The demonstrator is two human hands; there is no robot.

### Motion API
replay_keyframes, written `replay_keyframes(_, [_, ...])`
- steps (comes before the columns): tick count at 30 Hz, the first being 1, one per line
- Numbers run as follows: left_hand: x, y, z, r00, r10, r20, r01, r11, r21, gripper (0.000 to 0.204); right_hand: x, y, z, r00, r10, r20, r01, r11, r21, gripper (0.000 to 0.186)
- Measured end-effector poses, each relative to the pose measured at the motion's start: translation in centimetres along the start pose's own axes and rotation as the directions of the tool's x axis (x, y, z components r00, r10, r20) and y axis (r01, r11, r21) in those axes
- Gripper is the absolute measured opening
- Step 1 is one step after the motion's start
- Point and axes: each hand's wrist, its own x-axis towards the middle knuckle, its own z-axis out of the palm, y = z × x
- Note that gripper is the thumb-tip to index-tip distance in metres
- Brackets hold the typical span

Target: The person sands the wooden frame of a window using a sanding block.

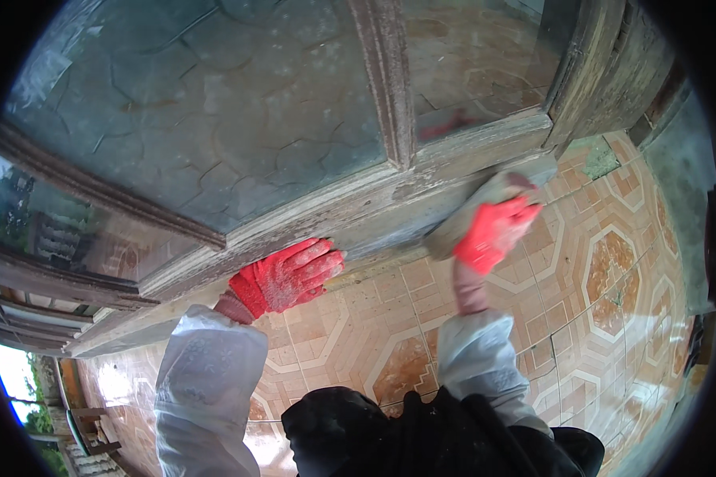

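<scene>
A weathered wooden frame with glass panes point(402, 163) stretches across in front of me. My left hand point(290, 274), in a red glove with dusty fingertips, lies on the frame's lower rail with its fingers stretched out, holding nothing. Further right, my right hand point(497, 230) wears a red glove too and is smeared by motion. Beneath its fingers is a limp grey-brown cloth point(453, 229), pressed against the lower face of the rail. The cloth's folds are blurred, and the glove covers part of it.
Patterned orange and cream tiles point(406, 370) cover the floor below the frame, with a grey patch point(601, 159) near the far right corner. A grey wall point(684, 207) closes off the right side. Low at the left stands a small wooden stool-like piece point(95, 429).
</scene>
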Motion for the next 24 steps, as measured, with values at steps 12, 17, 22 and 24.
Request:
replay_keyframes(12, [0.2,2.8,-2.3,0.916,-0.276,-0.29,0.206,0.946,-0.249,0.045,-1.4,-0.9,-1.4,0.972,-0.125,0.198,0.089,0.979,0.182,0.038])
replay_keyframes(17, [0.0,8.1,-10.1,0.425,-0.874,-0.234,0.289,0.377,-0.88,0.037,-17.3,-3.4,-5.9,0.721,-0.425,0.548,0.217,0.889,0.403,0.056])
replay_keyframes(22, [-2.4,10.2,-17.5,0.054,-0.985,-0.167,-0.332,0.14,-0.933,0.047,-7.0,-1.7,-1.7,0.958,-0.151,0.242,0.128,0.986,0.108,0.029])
replay_keyframes(24, [-3.1,12.3,-18.3,-0.003,-0.99,-0.138,-0.431,0.126,-0.894,0.05,-2.0,-2.2,-0.6,0.991,0.038,0.127,-0.02,0.99,-0.139,0.028])
